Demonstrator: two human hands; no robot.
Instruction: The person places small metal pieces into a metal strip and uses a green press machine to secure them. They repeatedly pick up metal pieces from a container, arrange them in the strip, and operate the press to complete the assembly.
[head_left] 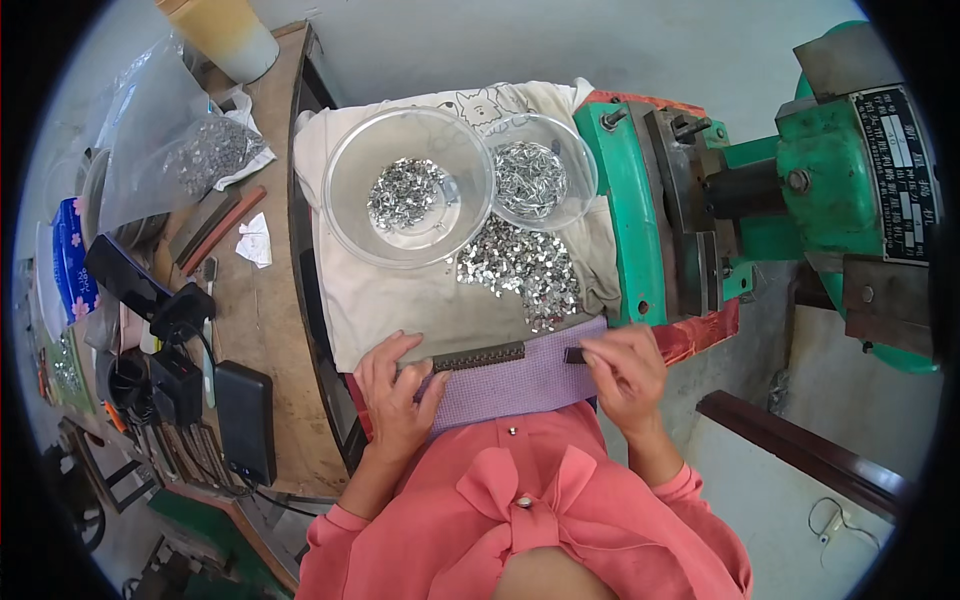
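A narrow dark strip (pixel 480 357) with a row of small teeth or slots lies across a lilac woven cloth (pixel 500 393) in front of me. My left hand (pixel 400 400) holds the strip's left end between thumb and fingers. On the right, my right hand (pixel 630 378) pinches a small dark block (pixel 574 355) just above the cloth, apart from the strip. Beyond the strip lies a loose heap of small shiny metal pieces (pixel 520 265). Behind the heap stand a large clear tub (pixel 345 215) with similar pieces and a smaller clear tub (pixel 585 165) holding thin metal pins.
A green machine press (pixel 630 230) stands close on the right. To the left, a wooden table (pixel 270 370) carries a black power bank (pixel 245 420), a phone (pixel 125 275), a plastic bag of metal bits (pixel 215 150) and two bars (pixel 220 230). A brown beam (pixel 800 450) lies lower right.
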